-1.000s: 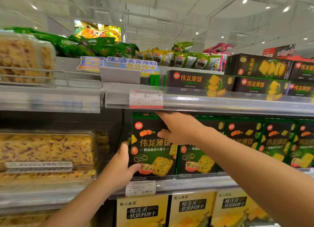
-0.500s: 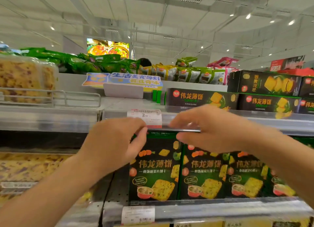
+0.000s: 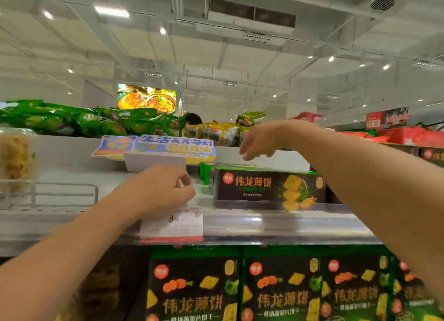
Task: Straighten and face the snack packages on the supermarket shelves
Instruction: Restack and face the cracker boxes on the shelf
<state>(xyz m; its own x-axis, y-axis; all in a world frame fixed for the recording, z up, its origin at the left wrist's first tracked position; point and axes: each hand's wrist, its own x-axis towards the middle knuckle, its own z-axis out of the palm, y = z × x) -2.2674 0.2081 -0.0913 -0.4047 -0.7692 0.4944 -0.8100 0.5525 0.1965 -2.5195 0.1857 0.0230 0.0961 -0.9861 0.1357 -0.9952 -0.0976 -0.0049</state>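
Both hands are off the lower-shelf green-and-black cracker boxes (image 3: 194,287) they held a second ago and are now raised to the upper shelf. Left hand (image 3: 161,188), fingers loosely curled, sits above the white paper price tag (image 3: 173,224). Right hand (image 3: 262,138) hovers over the flat black-and-green cracker box (image 3: 269,188), fingers drooping, nothing held. View tilts upward; more ceiling shows.
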